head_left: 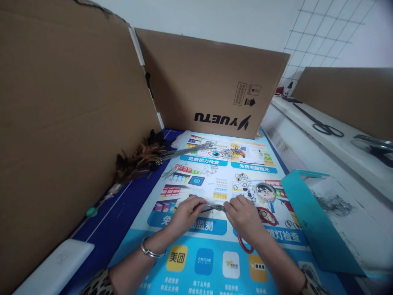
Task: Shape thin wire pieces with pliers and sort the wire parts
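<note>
Cardboard walls (211, 82) fence a printed poster (211, 262) on the table; feathers (138, 159) lie well to the left. Both hands meet at its middle. Between them runs a thin metal wire (215, 207), its long axis left to right, level with the fingertips. Left hand (186, 213) pinches one end, fingers pressed together. Right hand (244, 215) closes on small pliers (219, 208) gripping the other end, red handles (245, 243) beneath the palm. Neither hand is nearer.

Matt brown cardboard panels (61, 123) stand at nine to twelve o'clock around a glossy printed poster (211, 262). Soft brown feathers (138, 159) lie at ten o'clock, thin shiny metal wires (190, 149) beside them. A smooth metal bangle (150, 250) circles the left wrist.
</note>
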Demonstrator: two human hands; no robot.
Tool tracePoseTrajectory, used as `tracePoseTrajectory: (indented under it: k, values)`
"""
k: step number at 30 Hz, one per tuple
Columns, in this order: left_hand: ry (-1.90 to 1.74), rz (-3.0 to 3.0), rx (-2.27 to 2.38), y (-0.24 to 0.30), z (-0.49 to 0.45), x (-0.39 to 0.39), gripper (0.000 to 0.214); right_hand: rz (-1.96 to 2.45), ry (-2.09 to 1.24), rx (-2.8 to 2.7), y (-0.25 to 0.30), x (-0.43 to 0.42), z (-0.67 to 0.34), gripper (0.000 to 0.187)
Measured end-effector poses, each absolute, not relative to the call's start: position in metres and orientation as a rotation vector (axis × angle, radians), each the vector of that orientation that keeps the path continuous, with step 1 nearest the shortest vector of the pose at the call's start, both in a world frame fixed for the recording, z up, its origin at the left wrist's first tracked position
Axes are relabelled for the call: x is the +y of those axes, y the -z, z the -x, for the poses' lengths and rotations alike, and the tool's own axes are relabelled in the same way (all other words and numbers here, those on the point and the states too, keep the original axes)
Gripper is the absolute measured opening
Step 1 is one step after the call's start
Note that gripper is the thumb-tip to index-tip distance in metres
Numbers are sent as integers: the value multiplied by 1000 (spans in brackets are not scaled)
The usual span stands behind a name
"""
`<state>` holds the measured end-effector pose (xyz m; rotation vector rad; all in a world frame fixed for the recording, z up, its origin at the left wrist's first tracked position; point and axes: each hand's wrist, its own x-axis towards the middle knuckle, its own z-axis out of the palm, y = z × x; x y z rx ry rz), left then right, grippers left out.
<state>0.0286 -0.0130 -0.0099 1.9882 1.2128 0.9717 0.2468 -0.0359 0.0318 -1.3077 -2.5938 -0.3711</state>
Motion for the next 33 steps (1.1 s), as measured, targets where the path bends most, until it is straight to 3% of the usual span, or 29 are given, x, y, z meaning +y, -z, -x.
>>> tracePoseTrajectory:
  k: [22,33]
  values:
    - [-921,-2015,1290,5,-31,-16,11,1236,429,-2623,-32,-35,-245,9]
    - [-923,-2047,1067,-2,-29,-18,13,1271,401,-2624,-35,-31,-253,12]
